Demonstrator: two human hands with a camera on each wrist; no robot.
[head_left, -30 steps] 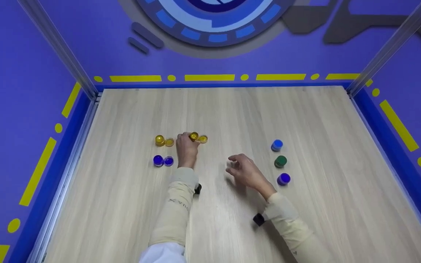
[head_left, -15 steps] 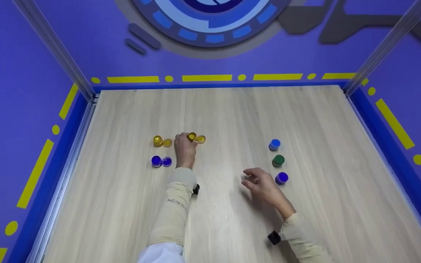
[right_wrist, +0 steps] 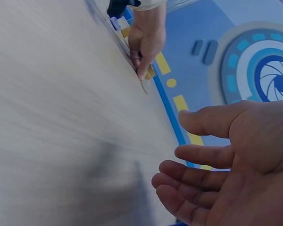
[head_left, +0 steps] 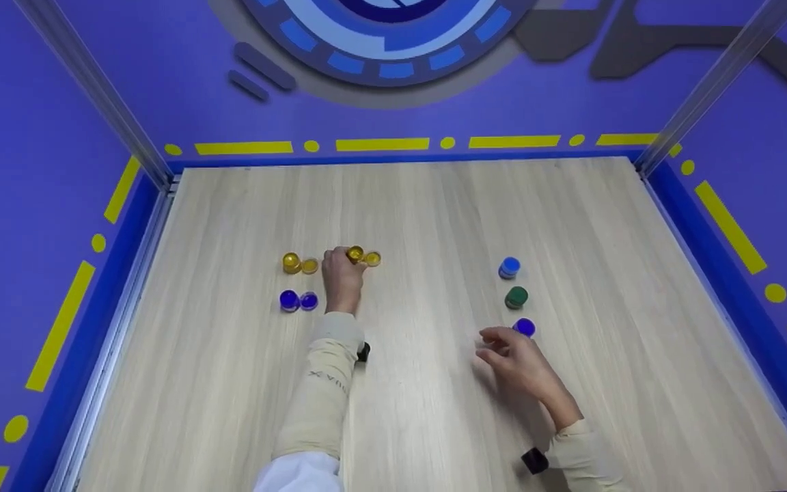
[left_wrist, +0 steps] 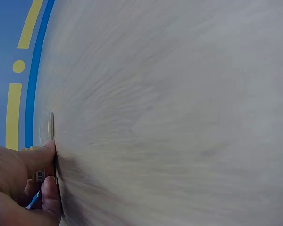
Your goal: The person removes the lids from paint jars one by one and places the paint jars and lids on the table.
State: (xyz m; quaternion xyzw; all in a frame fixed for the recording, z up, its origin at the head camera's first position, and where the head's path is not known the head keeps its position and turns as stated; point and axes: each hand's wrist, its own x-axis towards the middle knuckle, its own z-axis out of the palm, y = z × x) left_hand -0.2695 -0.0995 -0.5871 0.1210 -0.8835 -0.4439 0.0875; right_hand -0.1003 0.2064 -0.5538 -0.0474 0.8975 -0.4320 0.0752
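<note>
Well left of the green-capped jar (head_left: 516, 298), the left hand (head_left: 343, 279) is pinching a yellow jar (head_left: 354, 255) low at the counter (head_left: 427, 424); nearer the person than that green-capped landmark, the right hand (head_left: 522, 362) is hovering, fingers apart, holding nothing. I'm thinking a light, steady, upright grip is best guarding against tipping.

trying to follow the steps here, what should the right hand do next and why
Probably shift the right hand onto the purple-topped jar: the hand is empty, its fingers parted, and that jar is nearest to it of the three on the right. The left hand is busy gripping a yellow jar, so the right looks like the free one.
</note>
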